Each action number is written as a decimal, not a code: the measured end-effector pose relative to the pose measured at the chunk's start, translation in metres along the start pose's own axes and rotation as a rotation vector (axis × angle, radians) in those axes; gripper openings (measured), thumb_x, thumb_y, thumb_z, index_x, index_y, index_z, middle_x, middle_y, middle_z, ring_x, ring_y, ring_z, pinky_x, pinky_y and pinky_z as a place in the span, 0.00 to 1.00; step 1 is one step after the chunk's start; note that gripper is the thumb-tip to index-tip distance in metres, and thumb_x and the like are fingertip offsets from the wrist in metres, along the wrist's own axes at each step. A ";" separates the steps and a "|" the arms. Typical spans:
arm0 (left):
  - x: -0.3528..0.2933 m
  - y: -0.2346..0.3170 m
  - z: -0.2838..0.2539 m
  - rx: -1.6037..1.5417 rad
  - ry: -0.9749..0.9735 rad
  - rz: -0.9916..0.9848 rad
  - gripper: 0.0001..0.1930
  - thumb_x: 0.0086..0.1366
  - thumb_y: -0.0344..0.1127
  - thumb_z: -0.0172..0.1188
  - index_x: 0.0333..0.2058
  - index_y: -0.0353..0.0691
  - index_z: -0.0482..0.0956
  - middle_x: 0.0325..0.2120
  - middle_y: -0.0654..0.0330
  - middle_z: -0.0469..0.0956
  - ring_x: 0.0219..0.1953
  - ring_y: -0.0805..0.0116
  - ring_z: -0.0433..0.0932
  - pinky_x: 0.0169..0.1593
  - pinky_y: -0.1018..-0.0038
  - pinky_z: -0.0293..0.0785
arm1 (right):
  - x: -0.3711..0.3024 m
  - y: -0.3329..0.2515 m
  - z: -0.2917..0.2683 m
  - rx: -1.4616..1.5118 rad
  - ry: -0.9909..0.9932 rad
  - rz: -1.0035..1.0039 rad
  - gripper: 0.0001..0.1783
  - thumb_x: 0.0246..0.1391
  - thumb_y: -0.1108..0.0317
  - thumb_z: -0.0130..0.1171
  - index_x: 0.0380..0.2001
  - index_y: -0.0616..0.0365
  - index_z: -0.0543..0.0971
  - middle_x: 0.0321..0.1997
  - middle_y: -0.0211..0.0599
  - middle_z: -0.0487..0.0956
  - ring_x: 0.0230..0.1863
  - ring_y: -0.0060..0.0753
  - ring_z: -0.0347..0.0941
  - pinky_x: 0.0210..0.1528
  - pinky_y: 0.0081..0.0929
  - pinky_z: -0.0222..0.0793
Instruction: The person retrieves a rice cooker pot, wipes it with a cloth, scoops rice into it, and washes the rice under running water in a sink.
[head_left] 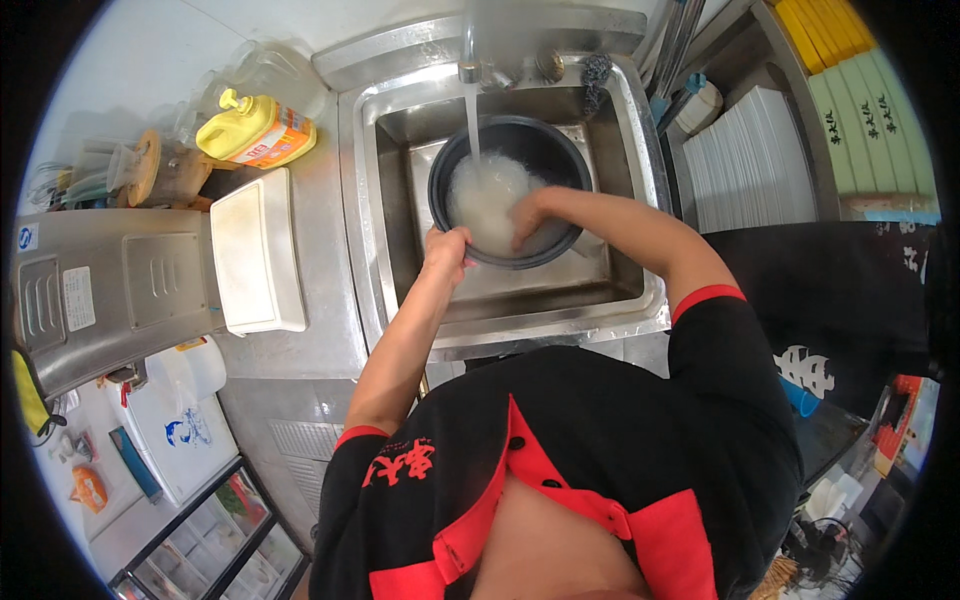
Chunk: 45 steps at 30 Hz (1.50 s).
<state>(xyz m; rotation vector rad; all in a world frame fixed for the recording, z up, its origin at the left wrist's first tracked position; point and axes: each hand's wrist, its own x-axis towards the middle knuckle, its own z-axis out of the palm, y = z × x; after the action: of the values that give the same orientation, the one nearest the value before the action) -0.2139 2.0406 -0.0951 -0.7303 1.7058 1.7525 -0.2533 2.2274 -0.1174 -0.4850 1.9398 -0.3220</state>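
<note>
A round black pot [570, 165] stands in the stainless steel sink [395, 215]. From the faucet [469, 72] a stream of water [473, 120] runs down into it. Pale, cloudy water [480, 205] with foam fills the lower part; whatever lies under it cannot be made out. My left hand [447, 250] grips the near left of the pot's rim. Over the near right rim reaches my right hand [530, 213], its fingers dipping into the cloudy water and partly hidden there.
Left of the sink are a yellow pump bottle [258, 130] and a white lidded container [258, 250] on the steel counter [325, 220]. A dark scouring pad [596, 75] hangs at the sink's back right. Stacked white trays [750, 165] fill a shelf to the right.
</note>
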 end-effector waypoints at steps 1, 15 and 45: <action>-0.005 0.002 0.001 0.022 -0.010 0.009 0.12 0.44 0.22 0.50 0.31 0.32 0.70 0.20 0.57 0.71 0.15 0.67 0.68 0.12 0.73 0.64 | 0.005 -0.008 0.009 0.053 0.035 -0.086 0.29 0.30 0.51 0.64 0.32 0.65 0.78 0.32 0.48 0.78 0.34 0.46 0.74 0.40 0.34 0.69; -0.005 0.025 0.001 -0.029 0.076 -0.014 0.07 0.44 0.21 0.50 0.27 0.33 0.70 0.18 0.58 0.70 0.15 0.67 0.68 0.11 0.73 0.64 | 0.033 0.012 -0.026 -0.448 0.129 0.128 0.21 0.37 0.60 0.60 0.38 0.57 0.77 0.42 0.47 0.76 0.44 0.45 0.72 0.45 0.38 0.68; -0.008 0.004 -0.010 0.102 0.078 0.049 0.07 0.44 0.21 0.51 0.26 0.32 0.71 0.18 0.58 0.71 0.13 0.66 0.68 0.11 0.72 0.65 | 0.081 -0.022 -0.004 -0.472 0.659 0.004 0.26 0.32 0.66 0.63 0.42 0.57 0.75 0.49 0.44 0.72 0.48 0.40 0.70 0.45 0.37 0.68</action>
<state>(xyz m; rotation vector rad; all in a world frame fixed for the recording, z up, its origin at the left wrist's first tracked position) -0.2115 2.0299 -0.0869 -0.7255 1.8656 1.6754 -0.2814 2.1695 -0.1715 -0.7438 2.6785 -0.0045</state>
